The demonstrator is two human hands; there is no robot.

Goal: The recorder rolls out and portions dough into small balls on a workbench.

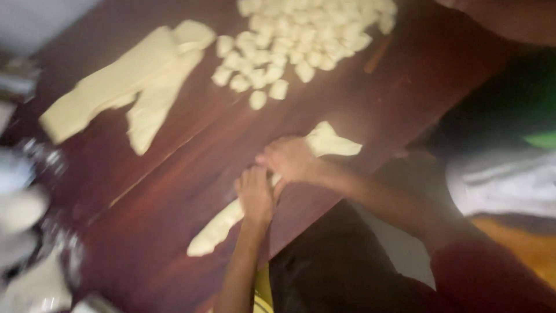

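Fingers of both hands are curled down over the middle of a long strip of pale dough, pressing it against the dark wooden table; motion blur hides whether any finger actually pinches the dough or just bears on top of it. The left hand sits nearer the body, the right hand just beyond it, and the two touch or nearly touch. The dough strip runs diagonally under them, one narrow end trailing toward the near table edge, the other, wider end flaring out past the right hand. Risk, as judged from this view: with both hands bunched at one spot, the strip may thin there and tear, or roll unevenly, since the ends are unsupported. The near end lies close to the table edge and could slide off if the strip lengthens. Farther out, a heap of small cut dough pieces lies well apart at the far side, and a flat folded sheet of dough lies to the left. Blurred glassy objects crowd the left edge; a wide elbow swing could knock them.
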